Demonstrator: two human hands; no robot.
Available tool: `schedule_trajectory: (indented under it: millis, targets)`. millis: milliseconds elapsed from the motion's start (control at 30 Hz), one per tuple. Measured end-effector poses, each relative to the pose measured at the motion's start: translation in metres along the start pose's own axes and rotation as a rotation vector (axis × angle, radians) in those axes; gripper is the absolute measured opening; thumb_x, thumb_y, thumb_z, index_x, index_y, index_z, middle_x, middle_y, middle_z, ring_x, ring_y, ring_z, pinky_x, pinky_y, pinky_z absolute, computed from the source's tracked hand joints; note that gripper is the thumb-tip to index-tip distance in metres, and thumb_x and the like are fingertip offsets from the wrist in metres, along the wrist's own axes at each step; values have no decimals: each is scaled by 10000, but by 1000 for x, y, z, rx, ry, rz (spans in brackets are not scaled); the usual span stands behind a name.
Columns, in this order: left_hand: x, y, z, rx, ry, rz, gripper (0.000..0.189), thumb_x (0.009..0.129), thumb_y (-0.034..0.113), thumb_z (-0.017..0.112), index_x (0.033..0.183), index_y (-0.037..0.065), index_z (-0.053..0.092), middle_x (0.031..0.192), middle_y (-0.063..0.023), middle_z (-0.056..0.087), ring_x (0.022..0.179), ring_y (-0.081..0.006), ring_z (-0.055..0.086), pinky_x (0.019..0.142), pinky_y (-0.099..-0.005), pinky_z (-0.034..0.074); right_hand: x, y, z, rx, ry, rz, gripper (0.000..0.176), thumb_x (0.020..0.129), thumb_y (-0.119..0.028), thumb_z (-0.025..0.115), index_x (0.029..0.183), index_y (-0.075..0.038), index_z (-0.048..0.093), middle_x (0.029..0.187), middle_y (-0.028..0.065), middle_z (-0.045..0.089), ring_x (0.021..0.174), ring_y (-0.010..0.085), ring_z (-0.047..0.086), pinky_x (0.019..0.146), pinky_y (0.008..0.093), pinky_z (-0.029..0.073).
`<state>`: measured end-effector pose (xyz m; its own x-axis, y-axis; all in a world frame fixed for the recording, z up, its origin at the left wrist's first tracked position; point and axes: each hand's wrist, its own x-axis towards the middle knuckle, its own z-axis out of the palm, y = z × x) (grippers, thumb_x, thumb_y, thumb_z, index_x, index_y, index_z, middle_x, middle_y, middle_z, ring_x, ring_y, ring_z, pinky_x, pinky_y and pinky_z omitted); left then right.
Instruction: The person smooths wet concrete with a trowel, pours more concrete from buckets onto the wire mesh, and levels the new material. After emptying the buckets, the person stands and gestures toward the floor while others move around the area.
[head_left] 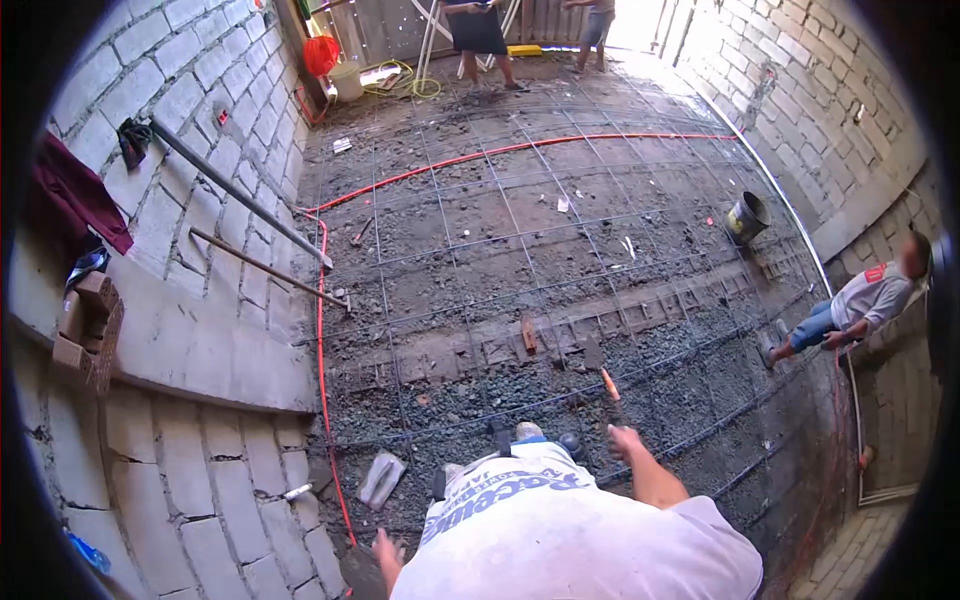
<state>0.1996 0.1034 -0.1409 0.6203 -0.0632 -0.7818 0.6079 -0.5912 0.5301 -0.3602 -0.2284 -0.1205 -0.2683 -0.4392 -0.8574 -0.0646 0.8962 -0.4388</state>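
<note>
My right hand (pixel 626 441) is closed around a hand tool (pixel 611 388) with a dark lower part and an orange upper part, held over the gravel and the steel bar grid (pixel 520 405). What kind of tool it is cannot be told. My left hand (pixel 388 549) is low beside my shirt, near the left wall, its fingers apart and nothing seen in it. A clear plastic bag or bottle (pixel 381 480) lies on the ground just above it. A reddish-brown block (pixel 528 336) lies on the ground ahead of me.
An orange-red conduit (pixel 321 350) runs along the left wall and across the floor. A long pipe (pixel 240 192) and a wooden handle (pixel 268 268) lean left. A bucket (pixel 747 217) and a person (pixel 868 300) are right; two people stand at the back.
</note>
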Motion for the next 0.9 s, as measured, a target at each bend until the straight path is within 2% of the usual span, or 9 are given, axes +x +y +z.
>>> schedule_trajectory:
  millis: [33,200,267,333,400,467,533,733,900]
  targets:
    - [5,-10,-13,-47,-25,-158,448,866,469,538,1154,126,519,957,-84,582,765,-267,587,672,-476,450,-4,5,-5,-2,2,6,240,863,-339,600,899,-112,533,616,-5,468,450,126,409,382,299,300]
    - [-10,22,-8,10,10,-68,465,865,473,544,1161,115,507,1054,-89,545,863,-289,573,717,-476,438,10,-1,0,-226,22,-26,283,858,-353,609,967,-103,535,649,19,481,535,143,470,423,324,346]
    - [-28,50,15,35,19,-22,474,864,475,547,1164,110,502,1103,-91,526,912,-300,566,740,-477,432,32,-17,27,-333,14,-151,352,844,-369,619,1012,-63,574,724,64,569,630,197,552,518,373,439]
    - [-27,70,49,75,0,101,467,868,448,553,1153,80,512,1013,-96,565,851,-267,585,691,-426,459,11,-57,60,-545,55,-560,503,807,-448,623,1026,4,600,809,154,637,696,243,613,621,393,489]
    - [-33,99,82,203,-50,172,475,863,394,578,1158,29,506,903,-104,592,754,-228,595,619,-362,476,-25,-110,96,-607,-63,-733,492,807,-445,622,1030,-6,612,904,184,659,814,282,641,723,379,497]
    - [-36,114,109,301,-104,304,493,843,350,612,1136,-34,514,881,-125,613,719,-215,603,573,-335,484,-57,-152,129,-585,-222,-655,473,815,-425,623,1059,-20,612,977,188,662,941,299,630,818,363,480]
    - [-46,124,131,345,-110,410,489,837,331,620,1121,-55,522,908,-142,617,747,-224,609,603,-342,492,-71,-173,158,-570,-293,-921,478,827,-409,620,1102,-19,589,981,180,661,933,282,635,818,360,485]
    - [-11,98,141,399,-171,401,575,817,328,638,1168,-107,507,1055,-213,608,873,-267,614,744,-360,491,-122,-200,173,-577,-477,-1037,463,834,-389,618,1108,-18,582,1001,183,654,941,286,633,822,358,483]
    - [-1,77,128,354,-76,343,676,813,373,628,1221,-138,459,1209,-271,526,1068,-324,550,890,-383,434,-53,-158,129,-719,-211,-839,491,796,-428,631,1040,-2,605,975,197,654,941,324,627,813,386,484]
